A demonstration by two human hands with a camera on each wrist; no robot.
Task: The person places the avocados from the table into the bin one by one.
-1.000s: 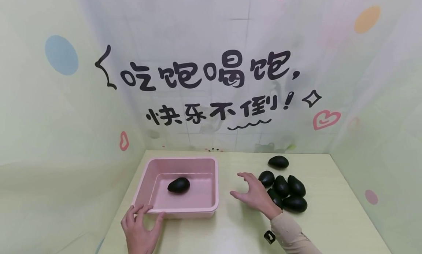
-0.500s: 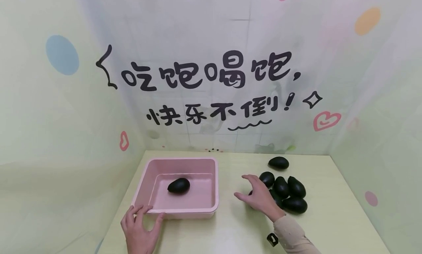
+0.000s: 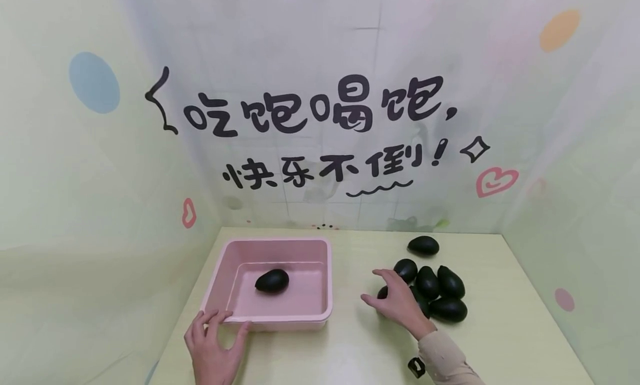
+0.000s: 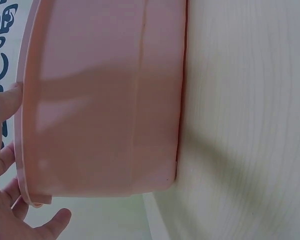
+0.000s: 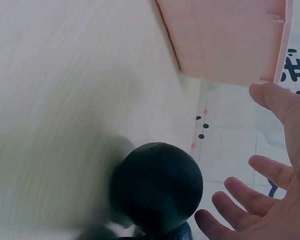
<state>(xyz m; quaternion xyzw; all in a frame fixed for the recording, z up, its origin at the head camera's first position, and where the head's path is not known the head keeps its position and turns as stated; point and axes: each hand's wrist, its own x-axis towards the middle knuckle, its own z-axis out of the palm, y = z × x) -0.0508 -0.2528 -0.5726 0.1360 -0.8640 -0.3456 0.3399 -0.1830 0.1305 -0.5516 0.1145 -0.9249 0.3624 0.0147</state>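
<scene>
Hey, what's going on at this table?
A person's left hand rests on the rim of a pink bin, with one dark, pear-shaped fruit inside. The right hand, fingers spread and gripping nothing, is over the table at a group of similar fruits, partly hiding some.

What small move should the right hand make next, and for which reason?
Probably lower the right hand slightly and close it round the dark fruit: the hand is spread and seems to grip nothing, while in the head view this fruit shows in the gap beside its thumb.
</scene>
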